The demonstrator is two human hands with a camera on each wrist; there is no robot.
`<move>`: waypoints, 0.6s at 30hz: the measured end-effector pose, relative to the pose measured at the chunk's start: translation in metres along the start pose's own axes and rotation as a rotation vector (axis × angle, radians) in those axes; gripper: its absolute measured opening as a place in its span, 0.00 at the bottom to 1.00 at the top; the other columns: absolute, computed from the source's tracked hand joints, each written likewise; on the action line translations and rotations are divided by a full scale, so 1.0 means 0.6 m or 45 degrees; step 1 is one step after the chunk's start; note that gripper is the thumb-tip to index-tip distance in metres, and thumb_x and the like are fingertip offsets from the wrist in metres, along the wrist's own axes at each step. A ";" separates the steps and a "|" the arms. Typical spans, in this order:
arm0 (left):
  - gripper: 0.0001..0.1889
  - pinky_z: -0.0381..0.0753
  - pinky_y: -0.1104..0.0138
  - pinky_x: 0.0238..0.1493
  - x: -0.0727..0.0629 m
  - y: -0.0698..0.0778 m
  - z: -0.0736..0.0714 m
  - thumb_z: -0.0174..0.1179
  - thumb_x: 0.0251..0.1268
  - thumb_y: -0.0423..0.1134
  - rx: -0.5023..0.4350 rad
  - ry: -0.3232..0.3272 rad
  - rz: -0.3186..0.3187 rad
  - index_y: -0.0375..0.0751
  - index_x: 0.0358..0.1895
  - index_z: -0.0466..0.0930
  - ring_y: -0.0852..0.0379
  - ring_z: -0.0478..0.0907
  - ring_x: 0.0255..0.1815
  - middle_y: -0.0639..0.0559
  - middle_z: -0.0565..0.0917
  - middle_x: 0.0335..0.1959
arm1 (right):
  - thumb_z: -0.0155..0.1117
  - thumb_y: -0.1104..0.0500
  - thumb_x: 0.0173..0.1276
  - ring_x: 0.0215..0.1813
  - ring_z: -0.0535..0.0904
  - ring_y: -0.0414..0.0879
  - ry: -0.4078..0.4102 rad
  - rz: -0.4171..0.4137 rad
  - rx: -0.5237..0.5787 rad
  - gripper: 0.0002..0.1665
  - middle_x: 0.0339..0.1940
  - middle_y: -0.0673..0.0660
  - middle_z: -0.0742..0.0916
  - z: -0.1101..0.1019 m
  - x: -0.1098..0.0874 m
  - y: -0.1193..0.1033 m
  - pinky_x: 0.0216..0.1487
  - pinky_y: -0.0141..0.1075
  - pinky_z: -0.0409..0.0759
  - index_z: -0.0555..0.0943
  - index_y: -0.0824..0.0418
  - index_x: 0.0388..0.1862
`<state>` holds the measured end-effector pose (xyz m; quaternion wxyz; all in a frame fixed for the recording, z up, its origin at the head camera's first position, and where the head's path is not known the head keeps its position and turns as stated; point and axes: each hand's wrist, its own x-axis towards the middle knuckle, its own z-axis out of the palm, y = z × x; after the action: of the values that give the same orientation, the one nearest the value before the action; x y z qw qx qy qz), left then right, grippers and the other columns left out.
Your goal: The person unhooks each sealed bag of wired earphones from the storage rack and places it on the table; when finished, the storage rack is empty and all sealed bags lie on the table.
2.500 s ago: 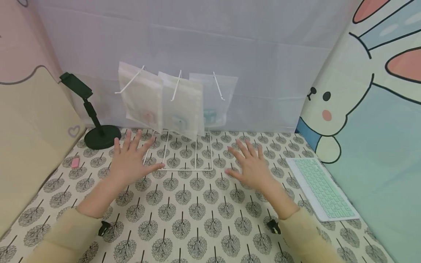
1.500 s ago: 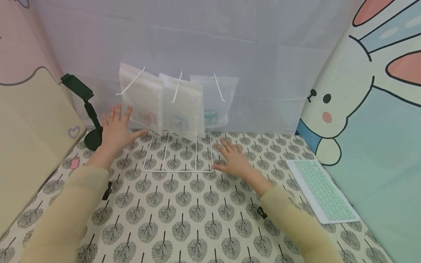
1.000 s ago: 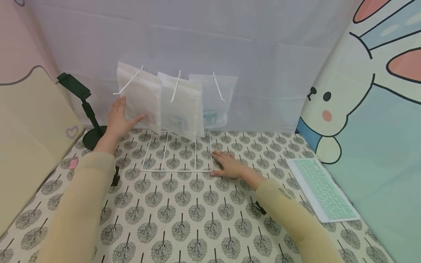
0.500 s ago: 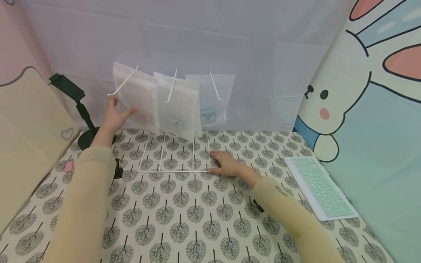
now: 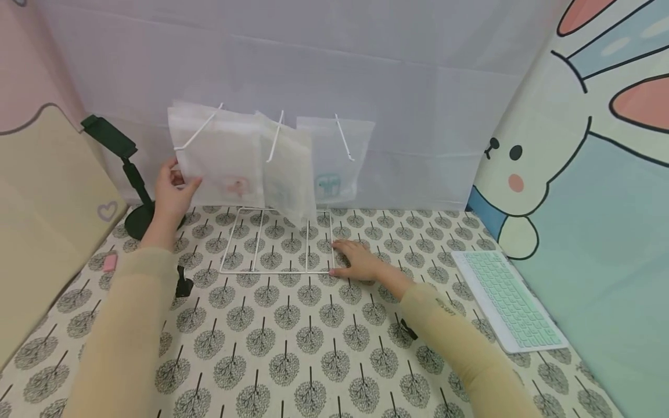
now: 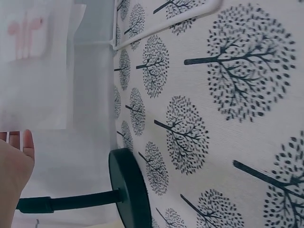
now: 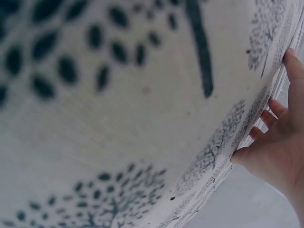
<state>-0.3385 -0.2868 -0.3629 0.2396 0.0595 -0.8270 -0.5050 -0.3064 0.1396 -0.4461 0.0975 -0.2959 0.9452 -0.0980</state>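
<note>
Three frosted plastic bags hang on the hooks of a white wire rack (image 5: 277, 272). My left hand (image 5: 171, 197) holds the lower left edge of the left bag (image 5: 216, 154), thumb in front and fingers partly hidden behind it. A pink earphone-shaped item (image 6: 26, 33) shows through that bag in the left wrist view. Beside it hang the middle bag (image 5: 287, 168), turned edge-on, and the right bag (image 5: 337, 151) with a teal shape inside. My right hand (image 5: 360, 264) rests on the tablecloth, fingertips at the rack base's right wire.
A dark green stand (image 5: 140, 223) with a round base is just left of my left hand. A pink block (image 5: 110, 262) lies at the left, and a mint-green keyboard (image 5: 509, 302) at the right. A curtain (image 5: 418, 116) hangs behind the rack.
My left hand has reached up to the left bag and turned it to face forward, and the middle bag has swung too. My right hand has come down beside the rack base.
</note>
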 end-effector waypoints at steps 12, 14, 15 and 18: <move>0.23 0.66 0.76 0.38 -0.033 -0.001 -0.011 0.59 0.65 0.42 -0.034 0.142 0.157 0.39 0.60 0.65 0.73 0.68 0.34 0.72 0.72 0.32 | 0.56 0.33 0.63 0.76 0.50 0.58 0.017 0.000 0.018 0.50 0.76 0.58 0.58 -0.006 -0.009 -0.006 0.71 0.62 0.43 0.54 0.55 0.75; 0.23 0.66 0.77 0.38 -0.041 0.004 -0.016 0.59 0.65 0.42 -0.012 0.139 0.187 0.39 0.60 0.66 0.73 0.68 0.34 0.71 0.72 0.32 | 0.56 0.33 0.63 0.76 0.51 0.58 0.020 -0.001 0.025 0.49 0.76 0.58 0.58 -0.006 -0.009 -0.006 0.71 0.62 0.43 0.54 0.56 0.75; 0.23 0.66 0.77 0.38 -0.044 0.007 -0.018 0.59 0.65 0.42 0.001 0.138 0.200 0.39 0.59 0.66 0.72 0.68 0.34 0.70 0.73 0.32 | 0.57 0.34 0.63 0.76 0.51 0.58 0.025 -0.001 0.034 0.49 0.76 0.58 0.58 -0.006 -0.009 -0.007 0.71 0.62 0.43 0.55 0.56 0.75; 0.24 0.65 0.78 0.36 -0.058 0.016 -0.025 0.59 0.65 0.42 0.035 0.123 0.241 0.42 0.61 0.66 0.72 0.68 0.34 0.63 0.75 0.36 | 0.58 0.34 0.63 0.76 0.51 0.59 0.028 0.000 0.056 0.49 0.76 0.58 0.58 -0.007 -0.008 -0.008 0.71 0.62 0.42 0.55 0.56 0.75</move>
<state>-0.2997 -0.2826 -0.3605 0.3250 0.0088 -0.8232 -0.4654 -0.3007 0.1391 -0.4401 0.0935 -0.2924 0.9438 -0.1221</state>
